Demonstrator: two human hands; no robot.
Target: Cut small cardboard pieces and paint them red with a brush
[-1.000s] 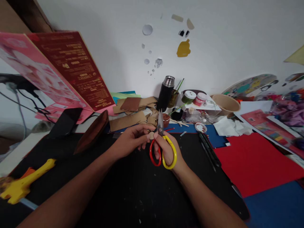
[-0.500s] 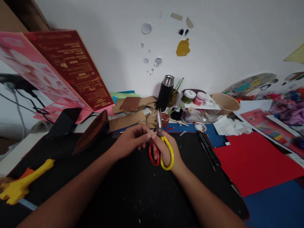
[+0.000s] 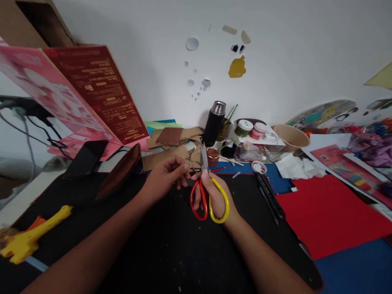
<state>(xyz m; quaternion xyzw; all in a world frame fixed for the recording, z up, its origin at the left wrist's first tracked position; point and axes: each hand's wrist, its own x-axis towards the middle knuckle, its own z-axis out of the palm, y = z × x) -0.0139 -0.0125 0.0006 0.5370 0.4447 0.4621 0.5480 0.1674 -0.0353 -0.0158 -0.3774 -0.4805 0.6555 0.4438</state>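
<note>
While the right hand [image 3: 218, 197] grips red-and-yellow-handled scissors [image 3: 204, 163] above the desk [image 3: 27, 192], the left hand [image 3: 167, 175] curls its fingers just beside — whether on anything, I cannot tell. Cut cardboard scraps [image 3: 163, 158] lie toward the far edge — some cutting looks done; what remains is unclear.

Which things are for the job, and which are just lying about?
In use: scissors, held by the right hand; left hand nearby, too small to tell what it holds.
Probably just lying about: flask, bowl, red paper, tissue.

Scissors [image 3: 205, 170] | red, yellow loops | blades forward | in right hand [image 3: 217, 200]
</note>
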